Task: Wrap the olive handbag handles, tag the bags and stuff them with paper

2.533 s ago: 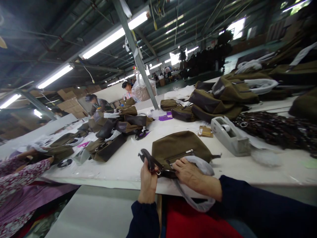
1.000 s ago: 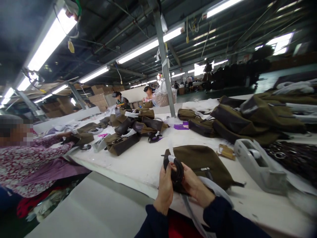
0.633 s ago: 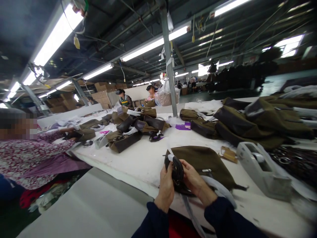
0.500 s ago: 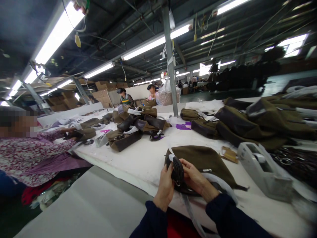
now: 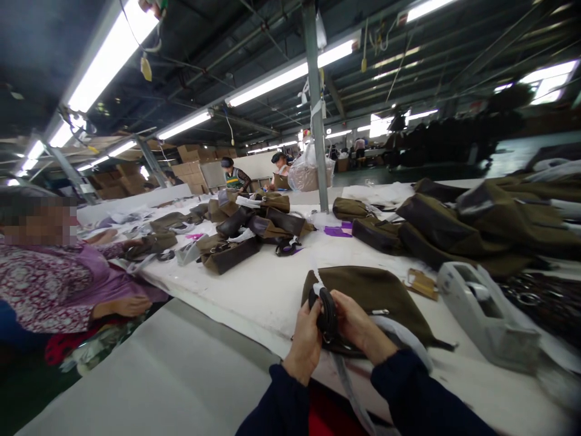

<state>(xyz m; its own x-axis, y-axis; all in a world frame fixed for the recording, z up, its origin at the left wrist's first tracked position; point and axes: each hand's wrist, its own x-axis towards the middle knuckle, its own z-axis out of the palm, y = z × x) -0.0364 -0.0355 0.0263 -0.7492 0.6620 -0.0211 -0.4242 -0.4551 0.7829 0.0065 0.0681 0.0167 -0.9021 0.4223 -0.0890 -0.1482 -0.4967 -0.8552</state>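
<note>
Both of my hands hold a coiled black strap [image 5: 327, 312] above the near edge of an olive-green bag [image 5: 376, 287]. My left hand [image 5: 307, 336] pinches the coil from the left, thumb on its side. My right hand [image 5: 351, 321] closes on it from the right, its fingertips partly hidden behind the coil. A white strip [image 5: 318, 284] wraps the top of the coil. The bag lies flat on the white table [image 5: 236, 303]; a small zip pull shows on it. A pale strip [image 5: 349, 387] hangs down over the table edge beneath my hands.
A grey tape dispenser [image 5: 488, 321] stands to the right, beside a brown card piece [image 5: 421, 283] and dark straps with metal rings [image 5: 535, 297]. Olive and dark bags [image 5: 454, 224] are heaped behind. More bags [image 5: 231, 251] lie left of the post [image 5: 315, 109]. A co-worker [image 5: 54, 266] sits at the left.
My hands keep hold of the coiled strap and have barely shifted. At the left, the co-worker's near hand has dropped from the table toward the lap. The view has tilted slightly.
</note>
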